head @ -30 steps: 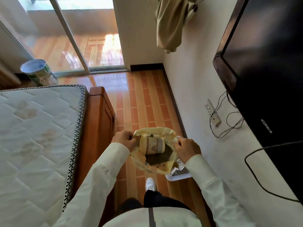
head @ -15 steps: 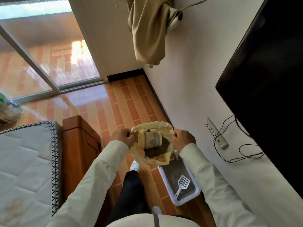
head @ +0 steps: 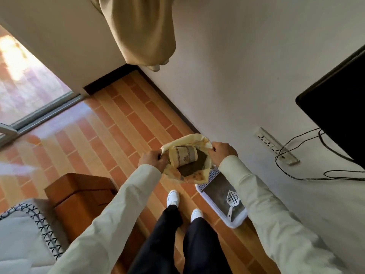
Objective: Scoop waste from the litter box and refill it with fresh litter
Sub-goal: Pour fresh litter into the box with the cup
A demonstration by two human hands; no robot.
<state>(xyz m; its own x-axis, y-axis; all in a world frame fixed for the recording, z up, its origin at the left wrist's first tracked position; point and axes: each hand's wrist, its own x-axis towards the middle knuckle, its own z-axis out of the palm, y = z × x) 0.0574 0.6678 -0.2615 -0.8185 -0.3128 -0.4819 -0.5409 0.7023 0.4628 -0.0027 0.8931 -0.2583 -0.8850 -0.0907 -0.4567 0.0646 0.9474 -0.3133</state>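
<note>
Swinging further right and down over the past second, the view loses the mattress and the blue-rimmed bin and takes in the whole white rectangular plastic litter box (head: pixel 240 222), which a second ago shows only as a corner behind the bag; both hands keep their hold throughout. A person in cream sleeves stands on the orange tiled floor (head: pixel 110 123) with the thin yellow plastic bag (head: pixel 194 177) held open at waist height: the left hand (head: pixel 153 159) pinches the bag's left rim, the right hand (head: pixel 222 150) its right rim, each grip curled tight on the film. Inside the bag lie dark granules and a cream cylindrical printed container (head: pixel 183 156) on its side. Below and to the right, the litter box sits against the wall, a thin grey layer in it and the white slotted plastic scoop (head: pixel 232 200) resting on top. Pouring well likely means lowering the bag's mouth close over the box, tipping slowly from one corner, and watching that the loose container does not tumble out; lifting the scoop clear first would help.
</note>
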